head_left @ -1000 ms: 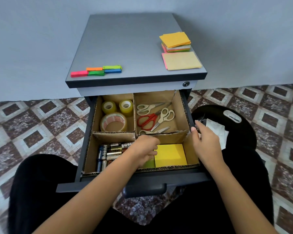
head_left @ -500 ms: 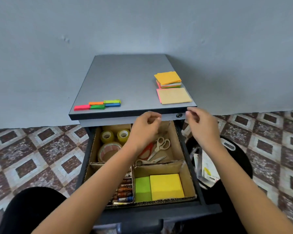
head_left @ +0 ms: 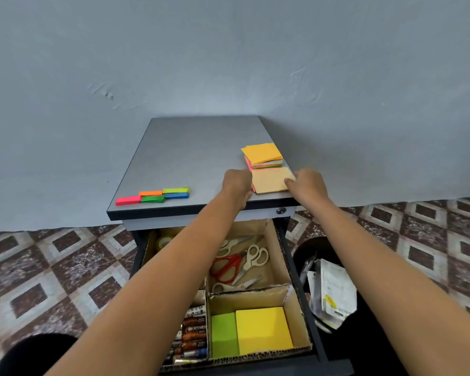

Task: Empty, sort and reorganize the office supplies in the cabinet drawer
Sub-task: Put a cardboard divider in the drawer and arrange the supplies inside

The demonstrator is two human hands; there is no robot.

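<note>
A pale orange sticky note pad (head_left: 270, 181) lies at the front right of the grey cabinet top (head_left: 196, 158). My left hand (head_left: 236, 183) holds its left edge with curled fingers. My right hand (head_left: 307, 183) grips its right edge, thumb on top. Just behind it sits a stack of mixed-colour sticky notes (head_left: 262, 156). Below, the open drawer (head_left: 288, 267) has cardboard compartments: scissors (head_left: 239, 263) at the back right, a yellow pad (head_left: 262, 329) and a green pad (head_left: 224, 335) at the front right, batteries (head_left: 193, 337) at the front left. My left arm hides most of the tape rolls (head_left: 163, 242).
Neon index flags (head_left: 152, 195) lie in a row at the front left of the cabinet top. A black bin holding papers (head_left: 331, 297) stands on the tiled floor to the right of the drawer. A blue-grey wall rises behind the cabinet.
Both hands rose from the drawer's front compartments, passed the cabinet's front edge and now close on the pale orange pad. The camera tilted upward.
</note>
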